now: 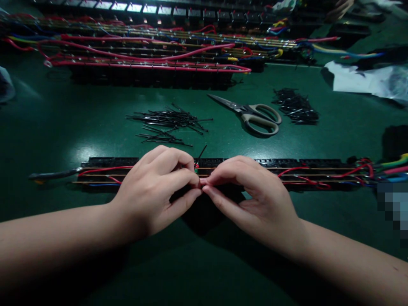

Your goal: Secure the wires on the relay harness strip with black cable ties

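A long black socket strip (318,163) with red, blue and copper wires along it lies across the green table in front of me. My left hand (159,187) and my right hand (251,195) meet over its middle, fingertips pinched together. A thin black cable tie (201,153) sticks up between them, just behind my left fingers. Both hands are closed around the wires and the tie at that spot; what exactly each finger grips is hidden.
A loose pile of black cable ties (168,121) lies just beyond the strip. Grey-handled scissors (255,117) lie to the right of it, then a second heap of ties (296,106). Several wired strips (149,63) are stacked at the back. White paper (366,80) lies far right.
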Demonstrator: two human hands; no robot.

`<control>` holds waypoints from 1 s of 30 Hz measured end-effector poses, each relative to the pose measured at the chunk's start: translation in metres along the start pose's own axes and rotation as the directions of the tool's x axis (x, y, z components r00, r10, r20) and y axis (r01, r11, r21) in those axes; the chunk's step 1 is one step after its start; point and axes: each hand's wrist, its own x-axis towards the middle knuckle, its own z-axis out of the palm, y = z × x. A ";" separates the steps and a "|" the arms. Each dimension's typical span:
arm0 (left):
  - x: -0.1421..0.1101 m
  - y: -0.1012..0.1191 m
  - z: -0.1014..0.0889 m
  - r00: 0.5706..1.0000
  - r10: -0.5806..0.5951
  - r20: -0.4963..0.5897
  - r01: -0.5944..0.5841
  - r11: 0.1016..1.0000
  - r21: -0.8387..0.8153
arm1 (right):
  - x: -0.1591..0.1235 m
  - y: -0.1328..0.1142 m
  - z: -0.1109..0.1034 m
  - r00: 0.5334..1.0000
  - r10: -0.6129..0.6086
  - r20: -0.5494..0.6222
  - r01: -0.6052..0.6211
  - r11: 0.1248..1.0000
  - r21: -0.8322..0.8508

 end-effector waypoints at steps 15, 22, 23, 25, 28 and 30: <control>0.000 -0.001 0.002 0.998 0.045 -0.037 -0.045 0.999 0.006 | 0.002 0.001 -0.002 0.999 0.003 0.046 -0.004 1.000 0.012; -0.001 -0.002 0.001 0.997 0.071 -0.041 -0.070 0.997 0.017 | 0.002 0.001 -0.001 0.999 -0.010 0.051 0.010 1.000 0.006; -0.001 -0.002 0.001 0.996 0.073 -0.042 -0.073 0.997 0.018 | 0.002 0.002 -0.001 0.998 -0.013 0.054 0.013 1.000 0.008; -0.001 -0.002 0.001 0.996 0.078 -0.038 -0.077 0.997 0.024 | 0.003 0.002 -0.001 0.998 -0.016 0.061 0.016 1.000 0.005; -0.002 -0.002 0.002 0.995 0.091 -0.049 -0.090 0.995 0.035 | 0.003 0.003 -0.001 0.997 -0.024 0.073 0.025 1.000 -0.012; -0.002 -0.002 0.002 0.993 0.098 -0.061 -0.095 0.995 0.038 | 0.002 0.003 -0.002 0.996 -0.029 0.086 0.030 0.999 -0.016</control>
